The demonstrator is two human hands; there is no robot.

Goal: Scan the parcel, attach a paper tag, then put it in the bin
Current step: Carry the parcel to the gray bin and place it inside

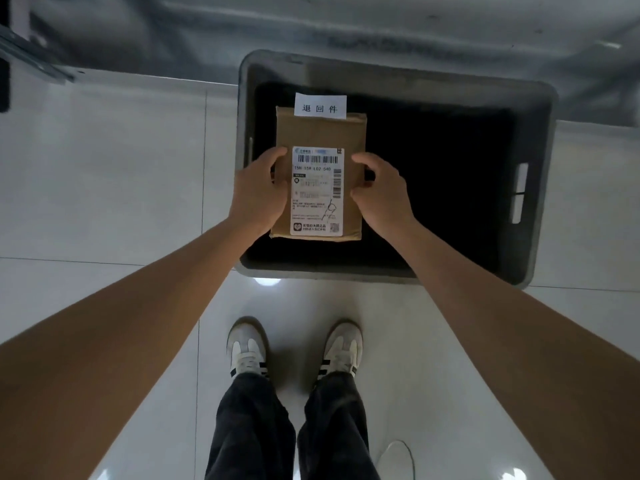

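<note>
A flat brown cardboard parcel (322, 131) with a white shipping label (317, 192) hangs over the left half of a dark grey plastic bin (540, 188). A white paper tag (320, 106) with three printed characters sticks out from the parcel's far edge. My left hand (258, 194) grips the parcel's left side, and my right hand (381, 192) grips its right side. The bin's inside is dark and I cannot see what lies in it.
The bin stands on a glossy white tiled floor (104, 188). My two feet in white shoes (294, 348) stand just in front of it. A grey wall or panel runs behind the bin, and a metal rail (31, 57) shows at the top left.
</note>
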